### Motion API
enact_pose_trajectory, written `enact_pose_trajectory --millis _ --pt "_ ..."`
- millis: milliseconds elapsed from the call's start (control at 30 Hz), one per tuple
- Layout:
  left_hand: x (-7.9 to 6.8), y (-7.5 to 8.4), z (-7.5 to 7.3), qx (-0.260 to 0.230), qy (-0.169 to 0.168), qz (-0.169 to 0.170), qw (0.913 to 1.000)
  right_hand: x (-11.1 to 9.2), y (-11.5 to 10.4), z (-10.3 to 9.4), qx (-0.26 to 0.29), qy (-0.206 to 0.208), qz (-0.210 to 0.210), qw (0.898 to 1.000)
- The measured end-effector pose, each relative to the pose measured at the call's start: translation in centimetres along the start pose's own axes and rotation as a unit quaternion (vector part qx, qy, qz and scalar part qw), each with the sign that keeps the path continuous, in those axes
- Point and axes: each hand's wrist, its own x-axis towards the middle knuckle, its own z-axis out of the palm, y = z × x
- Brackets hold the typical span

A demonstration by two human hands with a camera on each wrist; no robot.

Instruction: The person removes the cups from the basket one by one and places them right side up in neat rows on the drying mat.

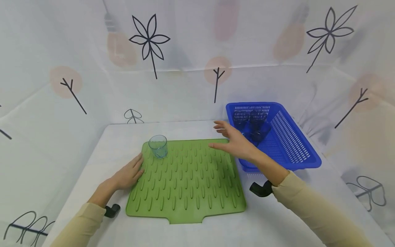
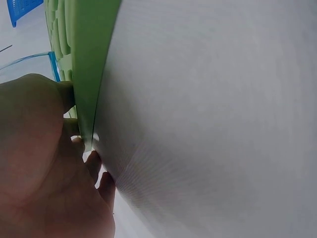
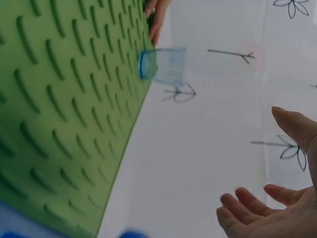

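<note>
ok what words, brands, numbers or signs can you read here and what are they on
None: no lettering shows on the mat, glass or basket.
The cloth behind carries plant drawings, no visible text.
The items in the basket are too dark to check.

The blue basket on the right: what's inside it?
Inside the blue basket, dark, glassy-looking items cluster toward the far left. They overlap, so I can't tell how many there are. The person's right forearm covers part of the near left, hiding anything there.
</note>
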Motion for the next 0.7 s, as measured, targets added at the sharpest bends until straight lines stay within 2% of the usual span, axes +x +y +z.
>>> enact_pose_trajectory --millis 133,333,467,700 --pt "-0.1 0.4 -0.2 0.008 -0.008 -0.008 0.9999 -1.0 1.3 -2.2 -0.008 0.014 0.019 1.0" --pt "0.0 0.2 -0.1 0.007 -0.011 -0.014 0.9998 -2.6 3.9 -4.9 -0.028 0.036 0.07 0.997" --pt "0.1 -0.3 0.2 -0.002 -0.007 -0.01 0.9999 -3.6 5.7 -5.9 -0.029 0.055 0.095 0.994" --pt "0.3 -1.1 0.9 0.003 -0.012 -0.011 0.9999 -4.5 8.1 -6.6 -0.05 0.075 0.111 0.99"
